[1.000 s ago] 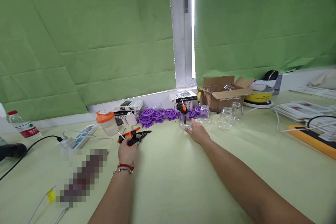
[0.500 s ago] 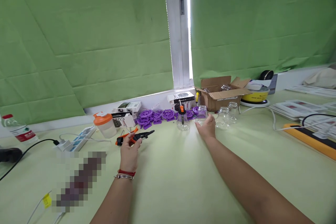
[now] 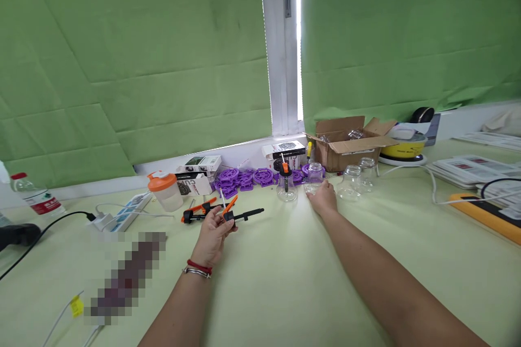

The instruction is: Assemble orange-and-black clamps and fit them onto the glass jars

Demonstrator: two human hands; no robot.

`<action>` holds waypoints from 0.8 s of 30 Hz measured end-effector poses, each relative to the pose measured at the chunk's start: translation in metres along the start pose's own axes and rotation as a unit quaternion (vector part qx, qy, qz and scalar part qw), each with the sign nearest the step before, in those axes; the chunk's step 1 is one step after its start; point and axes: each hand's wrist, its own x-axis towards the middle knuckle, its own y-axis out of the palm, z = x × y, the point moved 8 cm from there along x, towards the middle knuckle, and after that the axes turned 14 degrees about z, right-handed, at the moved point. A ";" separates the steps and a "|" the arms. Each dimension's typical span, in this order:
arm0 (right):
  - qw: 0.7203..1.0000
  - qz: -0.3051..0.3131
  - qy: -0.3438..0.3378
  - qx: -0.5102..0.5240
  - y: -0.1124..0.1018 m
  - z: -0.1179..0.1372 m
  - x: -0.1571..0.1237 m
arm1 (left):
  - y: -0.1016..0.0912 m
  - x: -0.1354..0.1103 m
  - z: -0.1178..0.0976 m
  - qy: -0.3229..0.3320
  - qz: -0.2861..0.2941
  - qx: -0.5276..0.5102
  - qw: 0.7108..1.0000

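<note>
My left hand is closed on a black-and-orange pump head, lifted a little above the table, its black stem pointing right and an orange lever slanting up. More black-and-orange pump heads lie on the table just behind that hand. My right hand reaches forward, its fingers around the lower side of a clear glass jar standing upright; the fingertips are partly hidden. Left of it stands a glass jar with a pump head in its neck. Two more clear jars stand to the right.
Purple plastic parts lie in a row along the wall, by small printed boxes. A cardboard box stands behind the jars. Further left are an orange-lidded shaker and a power strip; an orange-black strip lies right.
My left hand has picked up one pump head and moved it right, away from the others. My right hand stays at the glass jar. The view has shifted slightly.
</note>
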 end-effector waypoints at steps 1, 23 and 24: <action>1.000 -0.005 -0.001 -0.004 -0.001 0.001 -0.001 | 0.001 0.000 0.000 -0.003 0.007 -0.001 1.000; 0.972 -0.129 -0.130 0.146 -0.057 0.024 -0.053 | 0.020 -0.004 0.009 -0.073 0.102 0.037 0.991; 0.969 -0.131 -0.145 0.152 -0.061 0.029 -0.058 | 0.022 -0.005 0.008 -0.071 0.111 0.040 0.990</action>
